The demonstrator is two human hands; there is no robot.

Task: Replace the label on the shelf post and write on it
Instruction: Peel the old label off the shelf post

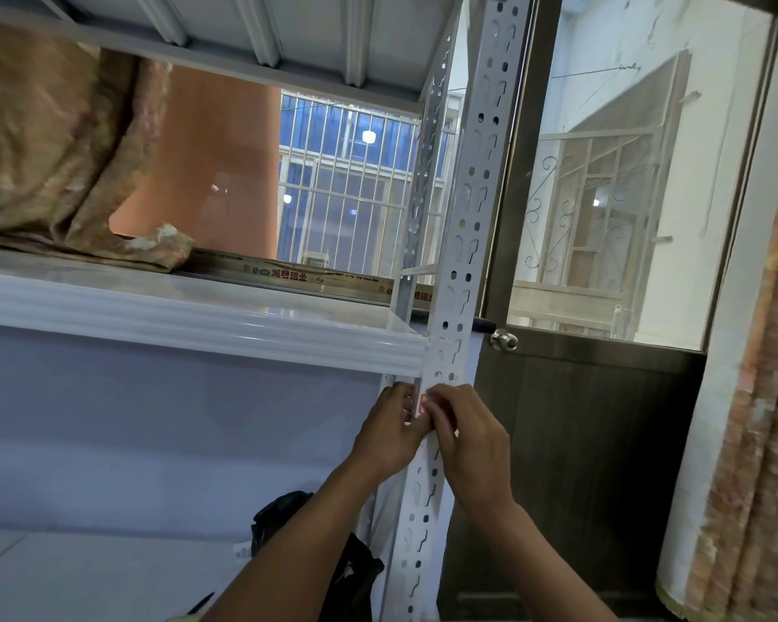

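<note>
Label, red, between my fingertips: thin, limp, tearable, I judge; peel by edge. Right hand pinches it; left hand grips shelf post.

it looks like a storage corner of a home. a slotted steel shelf post rises from the grip. a folded blanket lies on the shelf up and left of it, a black bag sits below left, a wooden door with a knob stands just right, and a flowered curtain hangs far right.
</note>
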